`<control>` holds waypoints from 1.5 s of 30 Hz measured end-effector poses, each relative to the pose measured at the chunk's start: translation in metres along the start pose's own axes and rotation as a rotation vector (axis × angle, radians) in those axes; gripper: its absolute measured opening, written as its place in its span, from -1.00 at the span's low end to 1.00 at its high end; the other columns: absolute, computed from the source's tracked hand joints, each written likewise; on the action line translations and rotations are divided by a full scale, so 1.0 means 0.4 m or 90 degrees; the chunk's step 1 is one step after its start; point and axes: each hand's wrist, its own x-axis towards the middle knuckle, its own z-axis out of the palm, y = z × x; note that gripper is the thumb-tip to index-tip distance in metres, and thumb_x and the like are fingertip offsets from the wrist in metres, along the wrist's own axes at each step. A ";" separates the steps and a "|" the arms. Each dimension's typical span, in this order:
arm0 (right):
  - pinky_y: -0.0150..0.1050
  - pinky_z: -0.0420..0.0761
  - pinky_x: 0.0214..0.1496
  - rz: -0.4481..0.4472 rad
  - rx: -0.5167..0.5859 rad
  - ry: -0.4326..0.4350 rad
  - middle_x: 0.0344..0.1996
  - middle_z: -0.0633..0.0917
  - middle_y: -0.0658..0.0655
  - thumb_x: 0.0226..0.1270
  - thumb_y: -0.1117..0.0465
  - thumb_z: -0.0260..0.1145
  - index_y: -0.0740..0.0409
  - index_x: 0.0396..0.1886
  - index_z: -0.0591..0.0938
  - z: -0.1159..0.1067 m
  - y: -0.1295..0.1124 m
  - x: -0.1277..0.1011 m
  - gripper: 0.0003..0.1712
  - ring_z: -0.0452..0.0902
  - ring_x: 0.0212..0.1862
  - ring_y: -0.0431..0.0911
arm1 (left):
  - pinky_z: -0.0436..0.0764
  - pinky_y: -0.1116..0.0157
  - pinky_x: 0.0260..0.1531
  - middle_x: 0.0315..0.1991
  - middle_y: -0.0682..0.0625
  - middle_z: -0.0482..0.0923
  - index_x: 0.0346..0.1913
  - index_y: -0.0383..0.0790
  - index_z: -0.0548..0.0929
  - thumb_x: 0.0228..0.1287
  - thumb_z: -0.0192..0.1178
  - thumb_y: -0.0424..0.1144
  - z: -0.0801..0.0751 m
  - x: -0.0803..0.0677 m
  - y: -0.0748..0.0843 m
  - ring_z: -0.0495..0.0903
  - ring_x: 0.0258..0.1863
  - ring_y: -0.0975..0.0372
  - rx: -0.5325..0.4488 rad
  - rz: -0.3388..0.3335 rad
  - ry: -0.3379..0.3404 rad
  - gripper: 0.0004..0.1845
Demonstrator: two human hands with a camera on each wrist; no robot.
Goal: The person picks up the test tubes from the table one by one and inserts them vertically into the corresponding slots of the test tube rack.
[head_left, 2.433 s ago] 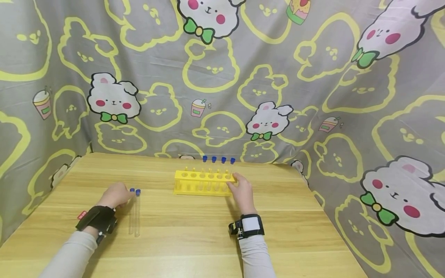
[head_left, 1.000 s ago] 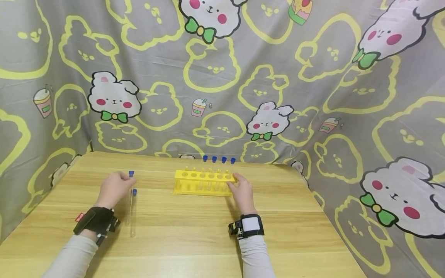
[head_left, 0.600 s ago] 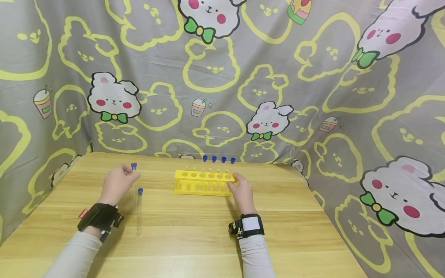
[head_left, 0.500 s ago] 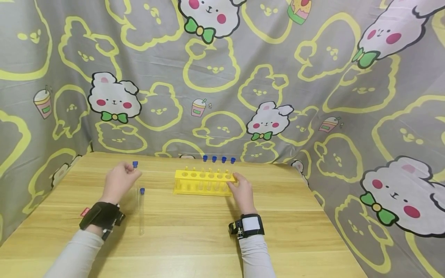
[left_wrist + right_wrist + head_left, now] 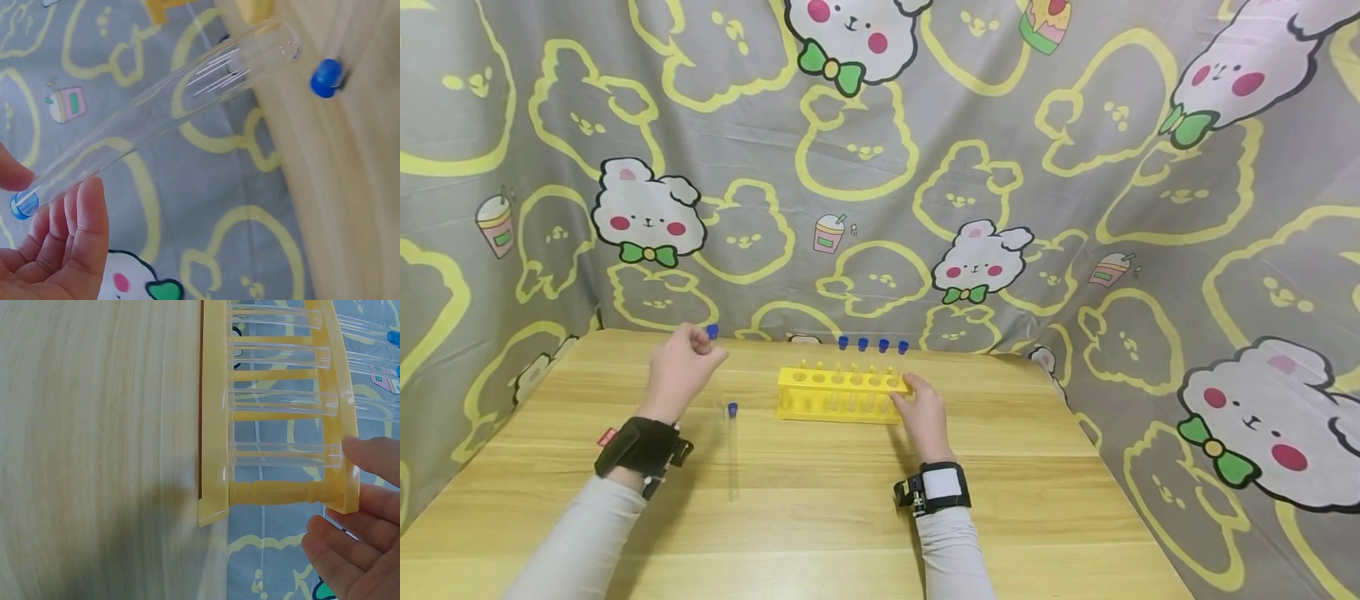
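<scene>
Tube point(image 5: 162, 119) held in my left hand point(image 5: 681, 367), pinched near its blue cap point(image 5: 712, 332) by thumb and curled fingers, lifted above the table point(image 5: 820, 517) left of the rack point(image 5: 842, 393). Its long axis slants: cap uppermost, rounded end lower, directed toward the rack in the wrist view. A second tube point(image 5: 732, 450) lies flat on the wood, cap pointing away from me, with bare wood on both sides. My right hand point(image 5: 919, 412) grips the rack's right end with curled fingers. Capped tubes point(image 5: 872, 344) stand in the back row.
</scene>
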 end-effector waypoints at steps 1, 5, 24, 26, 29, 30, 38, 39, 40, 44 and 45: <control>0.03 0.44 0.35 -0.001 -0.001 0.001 0.22 0.57 0.29 0.26 0.15 0.37 0.29 0.20 0.55 0.001 0.001 0.000 -0.46 0.44 0.31 0.17 | 0.47 0.32 -0.39 -0.23 -0.18 0.60 -0.13 -0.29 0.48 0.19 0.18 -0.10 0.001 0.003 0.009 0.57 -0.31 0.02 -0.007 0.004 0.001 -0.66; 0.03 0.45 0.34 -0.007 -0.003 0.004 0.21 0.58 0.30 0.26 0.16 0.37 0.30 0.19 0.55 0.001 0.002 0.001 -0.47 0.45 0.30 0.18 | 0.47 0.30 -0.35 -0.24 -0.17 0.60 -0.14 -0.28 0.48 0.18 0.19 -0.12 0.009 0.013 0.045 0.58 -0.29 0.02 -0.028 0.025 0.010 -0.68; 0.03 0.45 0.34 0.000 -0.016 0.003 0.21 0.58 0.29 0.26 0.16 0.36 0.29 0.19 0.55 -0.001 0.008 0.004 -0.47 0.46 0.30 0.17 | 0.55 0.27 -0.33 -0.26 -0.11 0.60 -0.14 -0.25 0.47 0.13 0.21 -0.16 0.082 0.050 0.233 0.59 -0.28 0.07 -0.134 0.085 -0.010 -0.70; 0.03 0.45 0.34 0.002 -0.014 0.002 0.21 0.58 0.29 0.26 0.15 0.37 0.29 0.19 0.55 0.000 0.007 0.004 -0.46 0.46 0.30 0.16 | 0.56 0.27 -0.35 -0.28 -0.10 0.61 -0.15 -0.23 0.47 0.12 0.20 -0.17 0.093 0.052 0.248 0.60 -0.30 0.09 -0.138 0.091 -0.011 -0.72; 0.03 0.44 0.35 0.005 -0.008 0.001 0.21 0.58 0.29 0.26 0.15 0.37 0.29 0.19 0.55 0.000 0.005 0.004 -0.46 0.46 0.31 0.16 | 0.55 0.28 -0.36 -0.30 -0.09 0.60 -0.17 -0.23 0.46 0.12 0.19 -0.19 0.111 0.054 0.263 0.60 -0.32 0.09 -0.149 0.102 -0.016 -0.74; 0.02 0.44 0.35 0.005 -0.007 0.001 0.21 0.58 0.28 0.26 0.15 0.37 0.28 0.20 0.55 0.001 0.005 0.004 -0.46 0.46 0.31 0.16 | 0.55 0.28 -0.36 -0.30 -0.09 0.60 -0.17 -0.22 0.45 0.13 0.19 -0.20 0.117 0.054 0.267 0.59 -0.32 0.10 -0.149 0.103 -0.018 -0.75; 0.02 0.44 0.35 0.010 -0.007 -0.007 0.24 0.56 0.28 0.27 0.15 0.36 0.27 0.22 0.54 0.002 0.004 0.005 -0.45 0.44 0.32 0.16 | 0.55 0.24 -0.31 -0.34 -0.08 0.59 -0.22 -0.20 0.43 0.10 0.20 -0.21 0.166 0.058 0.269 0.58 -0.35 0.10 -0.136 0.112 -0.017 -0.77; 0.02 0.44 0.35 0.009 -0.008 -0.006 0.24 0.56 0.28 0.27 0.15 0.36 0.27 0.21 0.54 0.002 0.004 0.005 -0.45 0.44 0.32 0.16 | 0.54 0.25 -0.32 -0.34 -0.08 0.59 -0.22 -0.20 0.43 0.09 0.20 -0.22 0.171 0.058 0.269 0.58 -0.35 0.09 -0.136 0.115 -0.018 -0.77; 0.03 0.44 0.35 0.008 -0.009 -0.005 0.23 0.56 0.28 0.27 0.15 0.36 0.27 0.21 0.54 0.002 0.005 0.005 -0.45 0.44 0.32 0.16 | 0.53 0.25 -0.33 -0.35 -0.09 0.59 -0.23 -0.20 0.42 0.09 0.21 -0.22 0.176 0.057 0.269 0.58 -0.36 0.09 -0.138 0.118 -0.019 -0.77; 0.03 0.44 0.35 0.004 -0.013 -0.002 0.23 0.57 0.28 0.27 0.15 0.36 0.27 0.21 0.54 0.002 0.005 0.004 -0.46 0.45 0.31 0.16 | 0.50 0.26 -0.33 -0.36 -0.08 0.57 -0.26 -0.18 0.39 0.08 0.23 -0.23 0.193 0.053 0.265 0.56 -0.35 0.10 -0.144 0.118 -0.032 -0.76; 0.03 0.44 0.35 0.004 -0.012 -0.001 0.22 0.57 0.28 0.26 0.15 0.36 0.28 0.20 0.55 0.003 0.006 0.004 -0.46 0.45 0.31 0.16 | 0.50 0.27 -0.33 -0.36 -0.08 0.57 -0.26 -0.18 0.39 0.08 0.23 -0.22 0.197 0.053 0.263 0.55 -0.35 0.10 -0.140 0.116 -0.036 -0.75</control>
